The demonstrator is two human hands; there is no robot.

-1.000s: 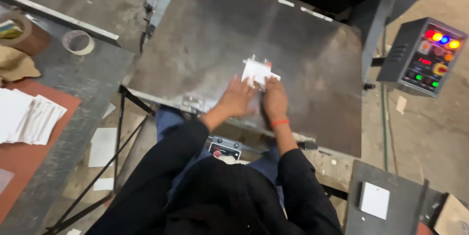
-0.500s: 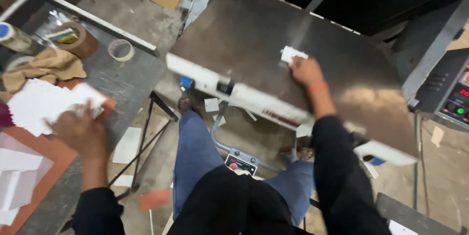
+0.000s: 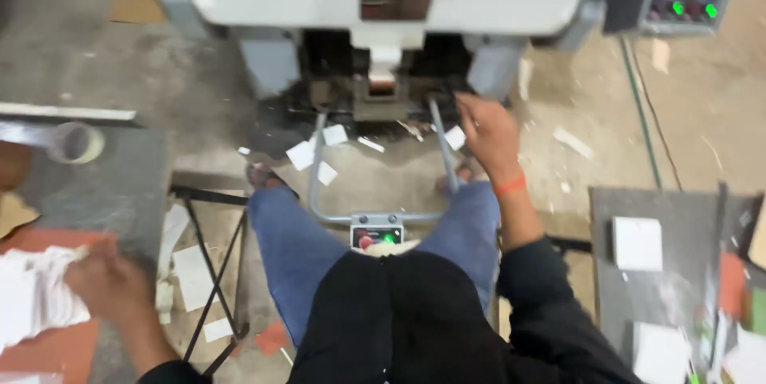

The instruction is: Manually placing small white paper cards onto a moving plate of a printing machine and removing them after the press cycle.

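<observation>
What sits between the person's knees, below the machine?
In the head view, between the legs in blue jeans sits a small control box with a lit green light, fixed to a grey metal tube frame.

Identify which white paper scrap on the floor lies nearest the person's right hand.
The small square scrap just left of the right hand, beside the metal frame's right bar. The other scraps lie farther left, near the left foot.

A rumpled stack of white paper sheets (image 3: 32, 304) lies on the red-orange mat (image 3: 48, 352).

Black long sleeves (image 3: 550, 304), blue jeans (image 3: 299, 244), orange wristband (image 3: 509, 186)
</observation>
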